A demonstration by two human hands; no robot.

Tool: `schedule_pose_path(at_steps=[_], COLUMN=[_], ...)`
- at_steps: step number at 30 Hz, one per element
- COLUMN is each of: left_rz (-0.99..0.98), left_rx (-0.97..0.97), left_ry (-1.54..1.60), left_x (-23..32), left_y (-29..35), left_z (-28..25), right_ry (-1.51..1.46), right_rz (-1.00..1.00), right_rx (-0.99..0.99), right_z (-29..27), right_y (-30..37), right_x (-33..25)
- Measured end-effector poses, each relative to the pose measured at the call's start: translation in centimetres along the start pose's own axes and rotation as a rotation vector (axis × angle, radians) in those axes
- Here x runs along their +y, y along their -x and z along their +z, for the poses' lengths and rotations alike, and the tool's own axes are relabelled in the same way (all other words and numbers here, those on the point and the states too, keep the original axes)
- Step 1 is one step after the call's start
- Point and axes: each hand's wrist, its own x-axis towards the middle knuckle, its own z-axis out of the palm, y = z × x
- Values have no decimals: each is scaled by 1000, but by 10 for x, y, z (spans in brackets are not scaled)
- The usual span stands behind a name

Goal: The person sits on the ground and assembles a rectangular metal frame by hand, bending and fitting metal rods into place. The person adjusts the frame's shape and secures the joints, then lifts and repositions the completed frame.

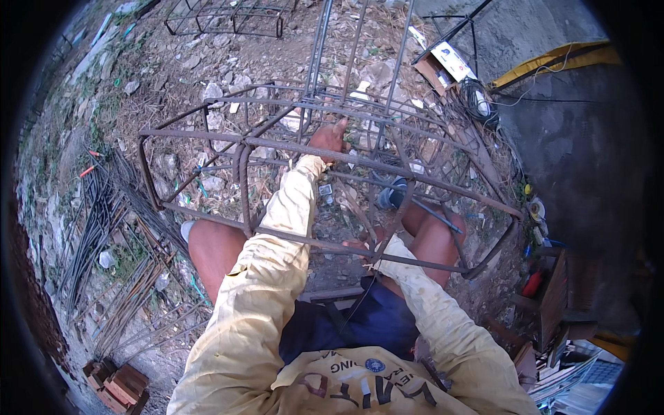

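Note:
A rusty rebar cage of long bars and bent stirrups stretches across in front of me, above my bare knees. My left hand reaches through it to the middle, fingers curled by the bars and one digit sticking up; what it grips is partly hidden. Close to my lap, my right hand is at the near lower bar, by a stirrup corner. Bars and the sleeve cover much of it; its fingers look bent, their hold unclear. A thin dark wire hangs below that corner. Upright bars rise at the cage's far side.
Rubble and dry grass cover the ground. Loose rods lie in a heap at left, with bricks nearer. Another cage lies far off. At right are a white box, coiled black cable, yellow strip and wooden boards.

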Motion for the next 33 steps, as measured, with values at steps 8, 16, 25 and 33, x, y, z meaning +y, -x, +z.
schedule_pose_path(at_steps=[8,16,25,33], left_rz=[105,34,17,38], left_rx=[76,44,22,68], left_ry=[-134,-111,-67,-68], left_x=[-16,-16,-23,-23], left_y=[-11,-9,-10,-16], left_z=[1,1,-10,-1], right_ry=[-395,689,-558,170], right_rz=[-114,-897,-142,-572], right_rx=[-84,1073,48,707], right_z=[50,75,82,62], right_y=[-51,-83,-56,-123], right_x=[66,93,74,124])
